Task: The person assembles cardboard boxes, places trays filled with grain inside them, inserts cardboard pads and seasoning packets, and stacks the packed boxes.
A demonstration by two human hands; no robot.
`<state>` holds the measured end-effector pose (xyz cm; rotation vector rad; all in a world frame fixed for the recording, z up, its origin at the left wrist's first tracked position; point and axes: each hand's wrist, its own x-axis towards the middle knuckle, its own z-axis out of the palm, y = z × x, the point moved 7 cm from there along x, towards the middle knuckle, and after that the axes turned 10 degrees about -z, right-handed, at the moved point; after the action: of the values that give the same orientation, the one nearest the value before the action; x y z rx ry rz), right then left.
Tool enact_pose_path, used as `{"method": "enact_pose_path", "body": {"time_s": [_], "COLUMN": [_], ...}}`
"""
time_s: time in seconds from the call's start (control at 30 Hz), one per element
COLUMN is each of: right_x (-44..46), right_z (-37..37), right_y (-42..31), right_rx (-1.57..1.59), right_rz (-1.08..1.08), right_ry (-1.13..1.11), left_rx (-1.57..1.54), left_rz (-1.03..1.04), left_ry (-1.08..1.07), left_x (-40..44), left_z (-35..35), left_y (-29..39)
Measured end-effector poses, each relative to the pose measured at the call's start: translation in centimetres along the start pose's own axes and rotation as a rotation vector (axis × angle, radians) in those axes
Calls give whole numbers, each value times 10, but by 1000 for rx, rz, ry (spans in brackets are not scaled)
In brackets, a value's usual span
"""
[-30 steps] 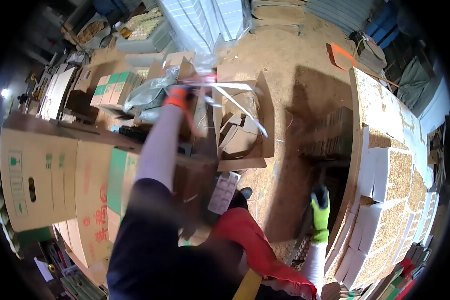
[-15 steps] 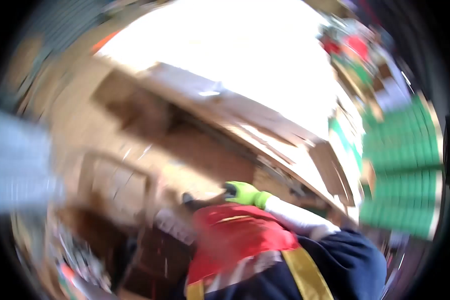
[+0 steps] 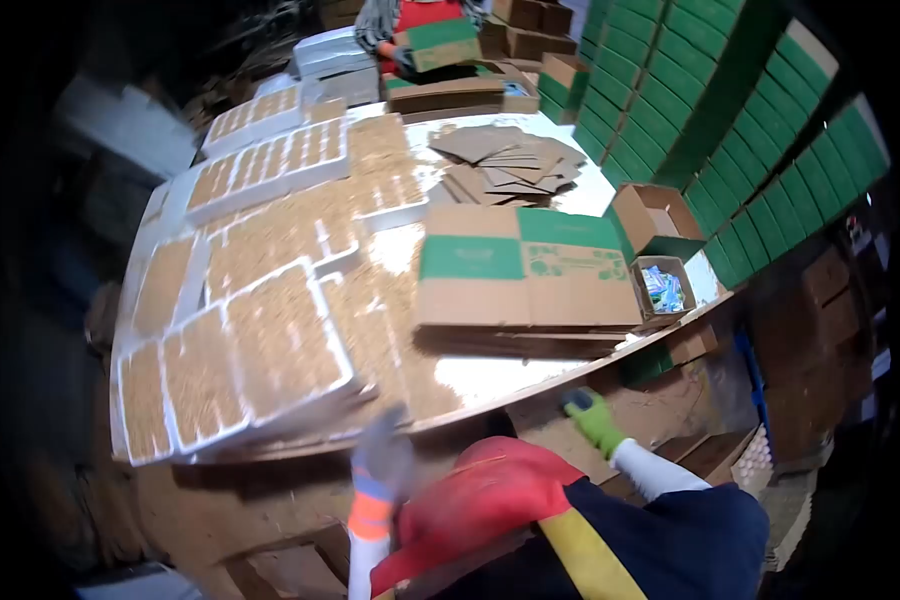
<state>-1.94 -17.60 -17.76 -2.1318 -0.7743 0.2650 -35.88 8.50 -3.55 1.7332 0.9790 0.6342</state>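
My left hand (image 3: 380, 455), in a grey glove with an orange cuff, is smeared by motion at the near table edge. A white tray (image 3: 352, 368) with tan, grainy contents lies just beyond it. My right hand (image 3: 595, 420), in a green glove with dark fingertips, hangs just below the table edge. Its fingers look apart, and nothing shows in them. Nearest to it on the table is a stack of flattened cardboard boxes (image 3: 530, 270) with green print.
Several tan-filled white trays (image 3: 270, 170) cover the table's left side. Brown cardboard pieces (image 3: 510, 160) lie mid-table. Right stand a small box of blue packets (image 3: 663, 290), an open box (image 3: 655, 220) and stacked green boxes (image 3: 690, 90). A co-worker (image 3: 425, 15) holds a box at the far end.
The view has swung from the floor and a brightly lit surface to the table. My left hand has come into view. My right hand now appears farther right, clear of the red apron.
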Motion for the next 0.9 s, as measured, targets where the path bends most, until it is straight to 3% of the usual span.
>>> {"method": "enact_pose_path", "body": {"time_s": [0.03, 0.07, 0.1, 0.17, 0.23, 0.27, 0.33, 0.53, 0.77, 0.9], "right_x": [17, 36, 52, 78, 108, 120, 146, 191, 198, 200], "right_z": [-28, -52, -66, -104, -99, -87, -75, -49, -83, -82], "right_y": [30, 50, 59, 78, 80, 101, 77, 79, 97, 97], "right_rx": [195, 388, 403, 651, 917, 913, 852, 902, 867, 853], "right_rz": [55, 109, 141, 196, 393, 449, 426, 378, 338, 310], "right_ry": [49, 107, 134, 405, 365, 280, 22, -136, -156, -184], "left_rx": [-16, -169, -94, -359, -403, -414, -437, -465, -443, -522], "left_rz": [-73, -19, 72, -315, -354, -368, -388, -405, -475, -475], "left_ry": [14, 36, 89, 109, 80, 65, 64, 60, 55, -9], "left_x": [43, 85, 124, 178, 224, 238, 254, 255, 131, 136], "left_z": [15, 28, 39, 63, 82, 89, 99, 118, 126, 134], "left_y": [9, 10, 27, 29, 17, 6, -12, -24, -50, -71]}}
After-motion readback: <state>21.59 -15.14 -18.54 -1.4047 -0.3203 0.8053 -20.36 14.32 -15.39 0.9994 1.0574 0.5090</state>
